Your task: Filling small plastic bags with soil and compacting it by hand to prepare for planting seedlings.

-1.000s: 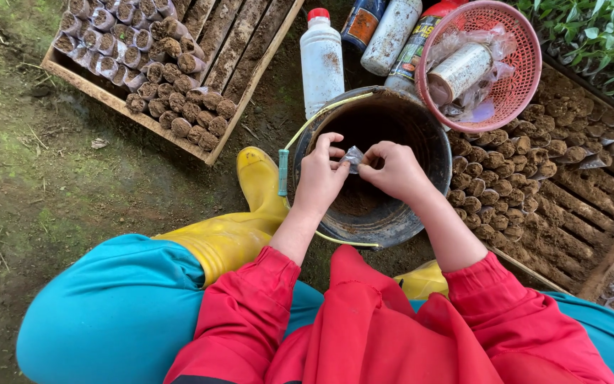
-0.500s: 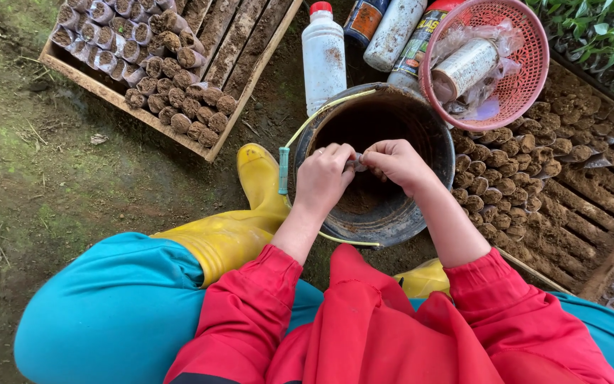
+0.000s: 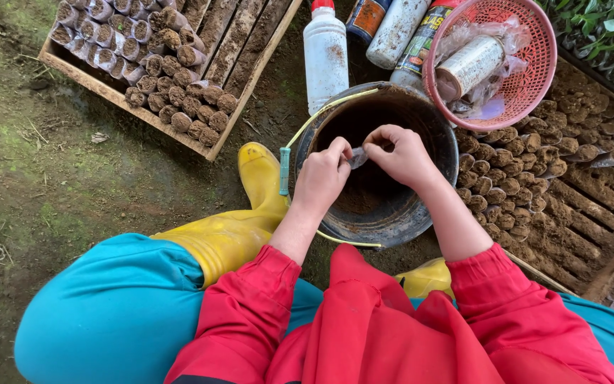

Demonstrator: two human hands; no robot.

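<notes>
Over a black bucket (image 3: 421,213) with soil in its bottom, my left hand (image 3: 321,178) and my right hand (image 3: 401,154) meet and pinch a small clear plastic seedling bag (image 3: 357,156) between their fingertips. The bag is mostly hidden by the fingers. The bucket has a yellow wire handle with a teal grip (image 3: 285,171) lying on its left rim. Red sleeves cover both forearms up to the elbows.
A wooden crate (image 3: 151,121) of soil-filled bags sits upper left; a second crate of filled bags (image 3: 534,192) lies right of the bucket. A white bottle (image 3: 325,57), spray cans and a pink basket (image 3: 527,71) stand behind. My yellow boot (image 3: 250,213) rests left of the bucket.
Both hands stay over the bucket, fingers working the small bag; they have shifted slightly and the bag sits a little lower between the fingertips.
</notes>
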